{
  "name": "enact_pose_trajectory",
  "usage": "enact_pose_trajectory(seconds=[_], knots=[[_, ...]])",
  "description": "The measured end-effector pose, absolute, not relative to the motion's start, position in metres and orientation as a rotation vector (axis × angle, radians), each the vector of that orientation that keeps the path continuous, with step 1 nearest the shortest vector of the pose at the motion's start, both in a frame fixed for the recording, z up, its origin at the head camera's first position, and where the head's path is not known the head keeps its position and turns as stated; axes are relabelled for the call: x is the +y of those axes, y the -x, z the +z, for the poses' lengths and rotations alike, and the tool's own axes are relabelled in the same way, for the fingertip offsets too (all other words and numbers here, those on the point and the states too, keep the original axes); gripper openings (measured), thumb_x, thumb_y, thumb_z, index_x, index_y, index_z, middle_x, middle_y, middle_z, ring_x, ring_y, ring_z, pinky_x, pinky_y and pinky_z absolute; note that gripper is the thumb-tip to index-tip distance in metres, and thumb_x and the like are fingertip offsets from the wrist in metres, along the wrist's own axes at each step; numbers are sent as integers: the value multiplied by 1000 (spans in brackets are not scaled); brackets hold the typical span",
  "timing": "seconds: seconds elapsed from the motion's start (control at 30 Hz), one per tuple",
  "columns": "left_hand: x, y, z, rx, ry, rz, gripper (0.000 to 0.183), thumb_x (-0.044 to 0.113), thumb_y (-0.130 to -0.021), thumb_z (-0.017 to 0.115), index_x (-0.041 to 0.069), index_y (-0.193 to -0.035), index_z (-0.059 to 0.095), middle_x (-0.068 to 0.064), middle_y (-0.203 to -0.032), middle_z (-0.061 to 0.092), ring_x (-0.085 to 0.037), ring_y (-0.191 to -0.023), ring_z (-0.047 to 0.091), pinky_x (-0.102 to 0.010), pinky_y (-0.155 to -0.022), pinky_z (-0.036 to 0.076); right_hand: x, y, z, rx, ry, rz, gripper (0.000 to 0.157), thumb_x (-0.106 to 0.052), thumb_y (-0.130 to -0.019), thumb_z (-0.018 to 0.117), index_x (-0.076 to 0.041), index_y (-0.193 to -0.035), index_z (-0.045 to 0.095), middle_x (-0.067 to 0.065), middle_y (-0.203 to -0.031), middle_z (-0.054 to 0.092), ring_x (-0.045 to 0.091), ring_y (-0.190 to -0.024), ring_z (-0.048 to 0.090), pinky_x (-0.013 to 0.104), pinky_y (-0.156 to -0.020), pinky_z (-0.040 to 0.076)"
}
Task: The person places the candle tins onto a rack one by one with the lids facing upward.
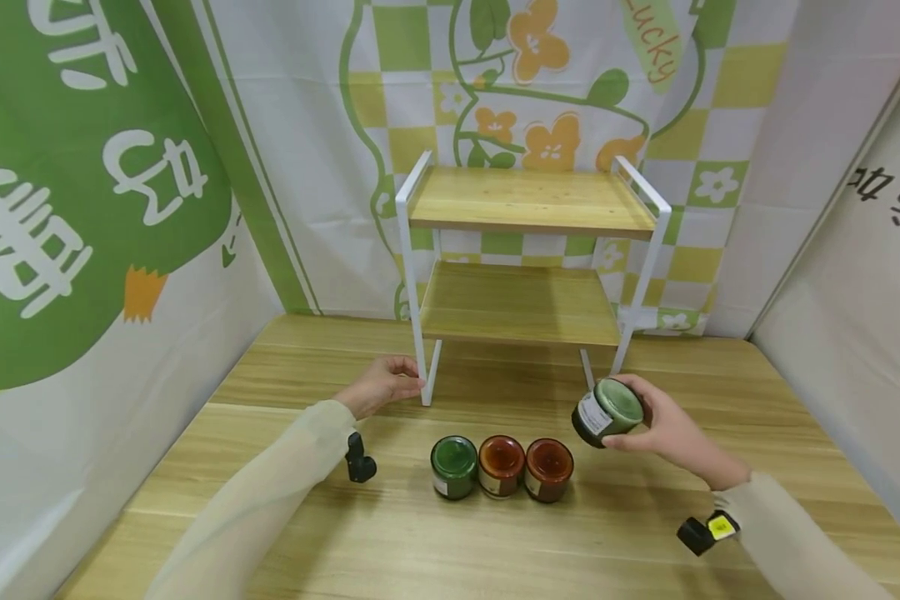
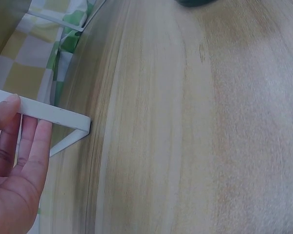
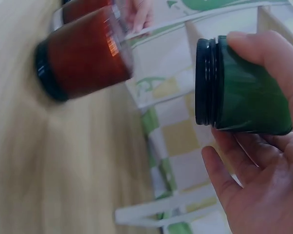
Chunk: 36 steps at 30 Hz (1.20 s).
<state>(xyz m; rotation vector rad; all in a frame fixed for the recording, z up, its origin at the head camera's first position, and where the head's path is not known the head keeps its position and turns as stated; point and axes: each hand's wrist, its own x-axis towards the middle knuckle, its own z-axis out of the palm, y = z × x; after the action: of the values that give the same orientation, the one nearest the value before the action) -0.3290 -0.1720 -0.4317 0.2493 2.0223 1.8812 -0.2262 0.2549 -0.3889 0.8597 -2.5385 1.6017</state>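
My right hand [image 1: 667, 429] grips a green glass jar [image 3: 253, 90] with a black lid and a white label. It is tilted above the table, its lid low and its glass base turned upward. To its left, in the head view, another green jar [image 1: 453, 467] and two amber-red jars [image 1: 502, 465] [image 1: 549, 469] stand side by side in a row, bases up. My left hand [image 1: 384, 386] pinches the front left leg [image 2: 49, 112] of a white-framed shelf between thumb and fingers, near the leg's foot.
The two-tier shelf [image 1: 528, 200] has wooden boards and stands at the back of the wood-grain table [image 1: 435, 550], behind the jars. Printed cloth [image 1: 300, 142] hangs behind it and along both sides. A black wrist camera [image 1: 360, 458] sits at each sleeve.
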Motion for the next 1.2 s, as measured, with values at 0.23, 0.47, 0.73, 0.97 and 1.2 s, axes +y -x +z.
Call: enact_pose_trajectory(seconds=[0.23,0.47,0.73,0.97,1.2], knots=[[-173,329,-432,2007,-232,1891,12,-6,-94,55,1,-103,50,-8,-102,52,-26,-103,60,-33,-94,55,236,229,-363,-2578,-798,1800,73,-3,-80,77,-4,-141,37,18,-129,48,13,-101,60,31,-75,60],[-172,328,-429,2032,-245,1866,11,-4,-94,57,3,-101,51,-6,-101,53,-24,-101,60,-41,-100,51,218,233,-343,-2537,-788,1832,76,-1,-80,77,-3,-143,35,16,-134,42,18,-98,57,35,-68,61],[-172,328,-429,2061,-263,1849,10,-3,-94,58,3,-99,52,-5,-98,54,-18,-92,61,-43,-99,52,204,239,-325,-2473,-874,1772,75,0,-79,76,0,-143,36,9,-135,50,5,-110,57,21,-79,56],[-172,329,-430,2057,-258,1853,10,-3,-94,57,4,-99,52,-6,-99,54,-24,-99,60,-42,-98,52,194,244,-318,-2416,-938,1843,77,1,-81,75,1,-145,32,14,-148,37,13,-130,45,13,-100,44],[-173,329,-431,2051,-285,1851,10,-3,-94,58,3,-99,52,-6,-99,54,-22,-96,61,-42,-99,52,191,247,-317,-2438,-906,1793,72,-3,-83,74,-6,-145,37,11,-151,35,28,-140,32,7,-106,33]])
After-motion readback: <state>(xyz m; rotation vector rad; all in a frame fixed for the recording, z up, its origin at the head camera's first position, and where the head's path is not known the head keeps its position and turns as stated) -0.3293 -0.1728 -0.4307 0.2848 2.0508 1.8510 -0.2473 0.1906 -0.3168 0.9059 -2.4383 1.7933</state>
